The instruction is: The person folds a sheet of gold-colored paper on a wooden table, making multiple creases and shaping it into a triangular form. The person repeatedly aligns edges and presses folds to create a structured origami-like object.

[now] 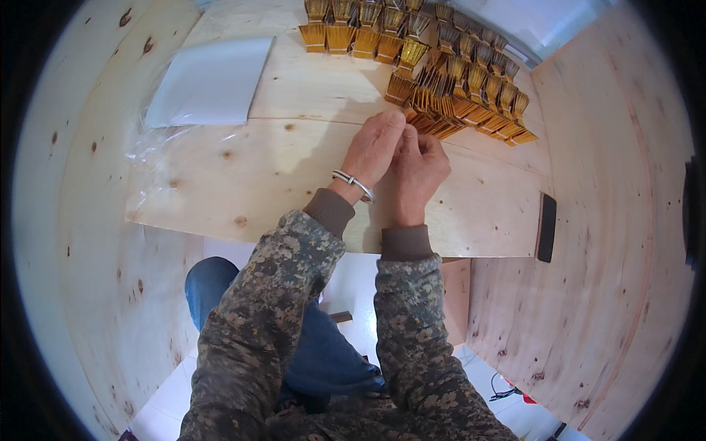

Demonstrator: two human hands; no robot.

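head view: the left hand (375, 141) and right hand (423, 170) meet, fingers bunched, anything pinched hidden, beside a fanned orange-brown pile of thin strips (435, 100) on the pale wooden table (283, 195). golden, flared, pale-banded bundles (365, 42) beyond look finished; the pile seemingly remains.

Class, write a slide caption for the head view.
Left hand and right hand close together beside golden bundles on a wooden tabletop.

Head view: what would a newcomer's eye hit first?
Probably the rows of golden-brown, fan-shaped bundles along the far side of the wooden tabletop, centre to right. Next, the left hand and right hand, close together at the bundles' near edge, with a silver-coloured bracelet on the left wrist. Then the flat white rectangle at upper left.
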